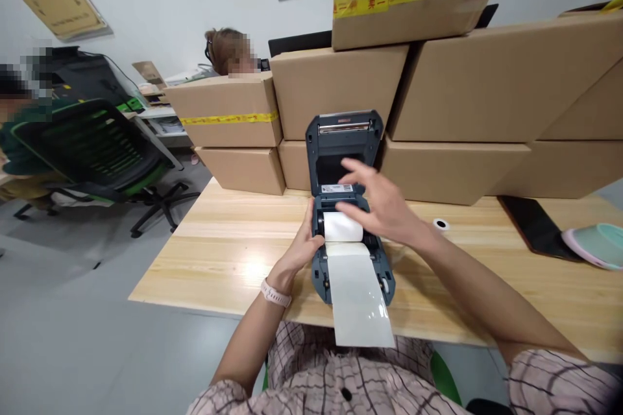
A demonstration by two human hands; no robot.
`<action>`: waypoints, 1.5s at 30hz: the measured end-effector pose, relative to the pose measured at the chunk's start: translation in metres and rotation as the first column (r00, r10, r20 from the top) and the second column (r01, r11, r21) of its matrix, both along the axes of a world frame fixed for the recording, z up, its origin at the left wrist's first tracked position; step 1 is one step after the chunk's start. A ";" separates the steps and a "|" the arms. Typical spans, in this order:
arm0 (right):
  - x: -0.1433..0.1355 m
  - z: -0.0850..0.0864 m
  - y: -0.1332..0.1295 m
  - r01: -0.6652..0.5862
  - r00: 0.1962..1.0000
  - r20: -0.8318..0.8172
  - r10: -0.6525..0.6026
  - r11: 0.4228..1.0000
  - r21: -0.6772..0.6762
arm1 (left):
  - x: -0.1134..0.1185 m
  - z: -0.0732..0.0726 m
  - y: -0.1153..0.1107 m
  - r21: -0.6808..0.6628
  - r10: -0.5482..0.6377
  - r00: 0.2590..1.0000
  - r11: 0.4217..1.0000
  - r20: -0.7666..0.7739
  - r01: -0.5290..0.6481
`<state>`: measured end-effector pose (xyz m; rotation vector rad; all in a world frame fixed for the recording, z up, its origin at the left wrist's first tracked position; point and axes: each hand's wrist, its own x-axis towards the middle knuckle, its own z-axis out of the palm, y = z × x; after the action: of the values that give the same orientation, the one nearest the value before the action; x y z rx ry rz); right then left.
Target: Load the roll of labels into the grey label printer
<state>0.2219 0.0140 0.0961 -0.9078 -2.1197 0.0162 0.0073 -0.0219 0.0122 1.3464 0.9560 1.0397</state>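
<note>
A dark grey label printer (pixel 320 275) lies on the wooden table in front of me, its lid (pixel 311 155) raised and tilted back. Inside sits a white label roll (pixel 342 227). From it a loose strip of label paper (pixel 359 305) runs toward me, over the printer's front and past the table edge. My left hand (pixel 302 245) grips the printer's left side, thumb over the rim beside the roll. Just above the roll's right side hovers my right hand (pixel 382 204), fingers apart and slightly blurred, holding nothing that I can see.
Stacked cardboard boxes (pixel 460 91) wall off the table's (pixel 209 253) far side. On the right lie a small white ring-shaped piece (pixel 440 225), a black phone-like slab (pixel 535 224) and a mint-and-pink object (pixel 598 245). Two people and an office chair (pixel 97 149) are beyond, on the left.
</note>
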 end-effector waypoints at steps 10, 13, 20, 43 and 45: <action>-0.027 -0.027 0.019 -0.012 0.809 0.495 0.319 0.849 -0.528 | 0.002 0.000 0.004 -0.006 -0.008 1.000 1.000 0.007 0.008; -0.024 -0.007 0.015 -0.013 0.778 0.482 0.404 0.777 -0.630 | 0.003 0.003 0.003 -0.001 -0.002 1.000 1.000 0.000 0.002; 0.066 0.043 -0.009 -0.386 0.889 -0.012 0.458 0.734 -0.559 | 0.000 -0.006 0.005 -0.006 -0.028 1.000 1.000 0.009 0.028; 0.131 -0.065 0.031 0.020 0.988 -0.090 -0.125 0.686 -0.727 | 0.002 0.000 0.002 -0.019 -0.011 1.000 1.000 -0.003 0.011; 0.155 -0.058 0.019 -0.012 0.983 -0.128 -0.129 0.660 -0.751 | 0.002 0.001 0.001 -0.014 -0.014 1.000 1.000 -0.002 0.014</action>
<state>0.3771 0.0328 0.0382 -1.3850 -1.9008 0.9826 0.0089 -0.0204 0.0131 1.3415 0.9529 1.0194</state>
